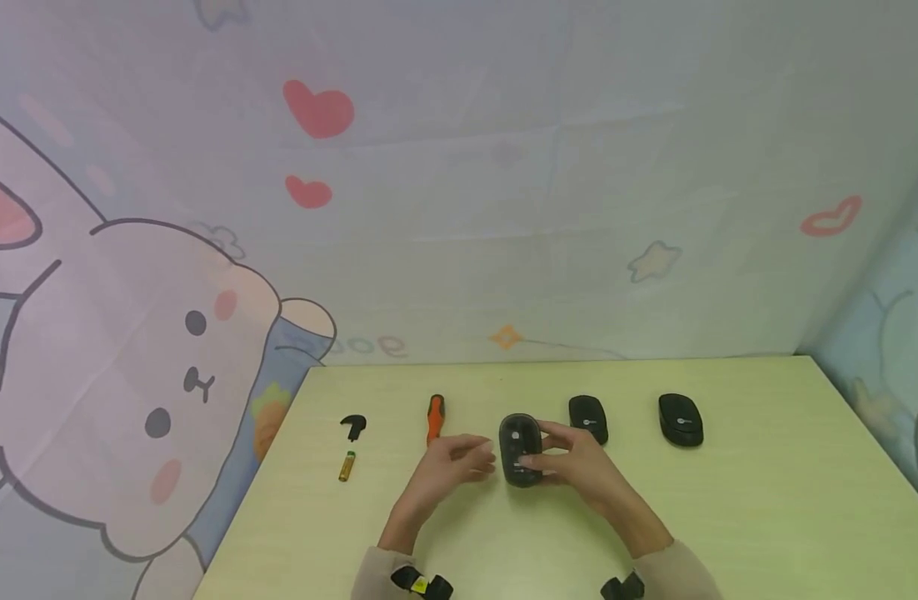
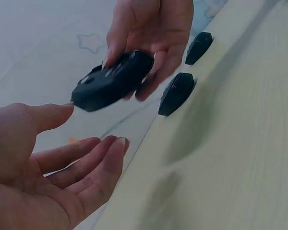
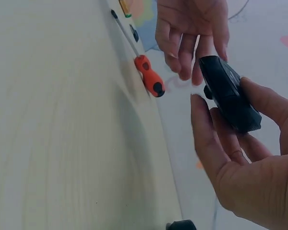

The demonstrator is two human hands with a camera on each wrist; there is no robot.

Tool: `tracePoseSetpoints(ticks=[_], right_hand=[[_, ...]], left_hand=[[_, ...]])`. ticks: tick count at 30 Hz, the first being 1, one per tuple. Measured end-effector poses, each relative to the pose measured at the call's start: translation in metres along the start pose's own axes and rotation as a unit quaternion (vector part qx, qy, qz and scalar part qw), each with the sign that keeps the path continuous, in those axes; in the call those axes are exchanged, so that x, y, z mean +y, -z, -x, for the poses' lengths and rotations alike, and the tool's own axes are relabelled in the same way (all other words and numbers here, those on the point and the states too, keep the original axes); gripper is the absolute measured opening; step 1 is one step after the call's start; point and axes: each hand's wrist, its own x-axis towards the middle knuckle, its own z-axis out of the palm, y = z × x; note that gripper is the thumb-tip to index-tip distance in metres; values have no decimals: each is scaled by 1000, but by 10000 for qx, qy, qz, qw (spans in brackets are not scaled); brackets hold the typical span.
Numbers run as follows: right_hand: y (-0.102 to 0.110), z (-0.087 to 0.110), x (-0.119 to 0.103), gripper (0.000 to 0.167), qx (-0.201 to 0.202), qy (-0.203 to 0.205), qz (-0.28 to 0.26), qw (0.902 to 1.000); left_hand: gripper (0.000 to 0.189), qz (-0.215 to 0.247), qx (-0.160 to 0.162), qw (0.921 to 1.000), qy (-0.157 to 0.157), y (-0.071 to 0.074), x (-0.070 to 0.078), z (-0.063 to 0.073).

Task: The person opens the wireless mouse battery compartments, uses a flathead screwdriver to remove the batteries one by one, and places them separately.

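My right hand (image 1: 579, 462) holds a black computer mouse (image 1: 513, 446) above the table, thumb on the face with small white marks and fingers under it. That marked face is turned up toward the head camera. In the right wrist view the held mouse (image 3: 230, 96) tilts, and a small dark round part sticks out on its table side. My left hand (image 1: 459, 462) is just left of the mouse, fingers loosely bent and holding nothing. The left thumb tip (image 2: 67, 111) is right at the mouse's end in the left wrist view.
Two more black mice stand on the pale table (image 1: 759, 500): one mouse (image 1: 588, 417) behind my right hand, another mouse (image 1: 681, 419) farther right. An orange-handled screwdriver (image 1: 436, 415), a gold battery (image 1: 346, 467) and a small black hammer-shaped piece (image 1: 354, 426) lie left.
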Motion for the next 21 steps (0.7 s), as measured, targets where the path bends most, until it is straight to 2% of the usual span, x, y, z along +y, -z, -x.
tracePoseSetpoints(ticks=[4, 7, 10, 12, 15, 21], right_hand=[[3, -13, 8, 74, 84, 84, 76, 9999], [0, -24, 15, 72, 262, -61, 6, 9996], [-6, -38, 18, 68, 681, -311, 69, 9972], [-9, -47, 19, 65, 998, -429, 308, 9936], [-12, -60, 21, 61, 1241, -538, 565, 9892], [-13, -78, 29, 53, 1256, -620, 87, 9901]], left_hand=[[41, 9, 189, 9997, -148, -8, -4, -11], [34, 68, 391, 9991, -139, -10, -8, -19], [30, -105, 669, 9977, -80, -8, -13, -27], [29, -343, 851, 9958, -34, -6, -16, -34], [28, -535, 1085, 9926, 43, -5, -21, -44], [27, -389, 1383, 9892, 295, -9, -29, -65]])
